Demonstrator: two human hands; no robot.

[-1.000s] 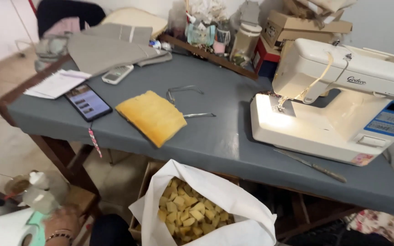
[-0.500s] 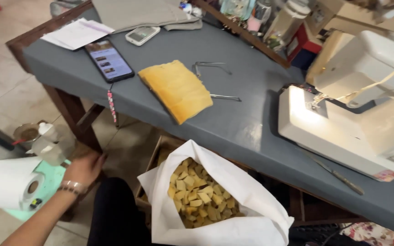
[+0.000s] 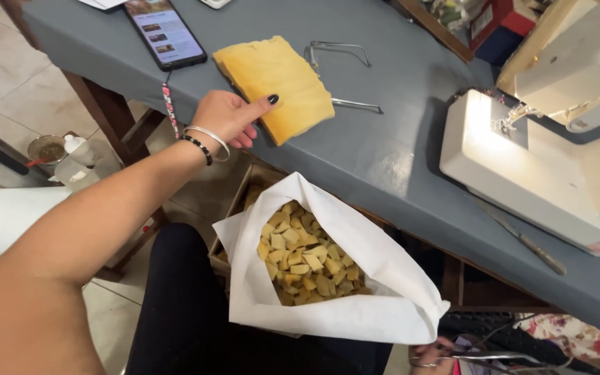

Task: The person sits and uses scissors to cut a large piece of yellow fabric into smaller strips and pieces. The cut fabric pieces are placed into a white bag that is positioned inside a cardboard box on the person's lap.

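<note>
Below me, the grey bench carries a yellow foam slab. Beside the slab's near edge, my left hand rests, its fingers loosely spread, thumb touching the foam, gripping nothing. My right hand, beyond the slab past a white bag, is mostly hidden; I cannot tell its grip.

foam slab: is looking yellow
table: is showing grey
bag: is looking white
foam bits: are looking yellow
nails: are showing black
</note>
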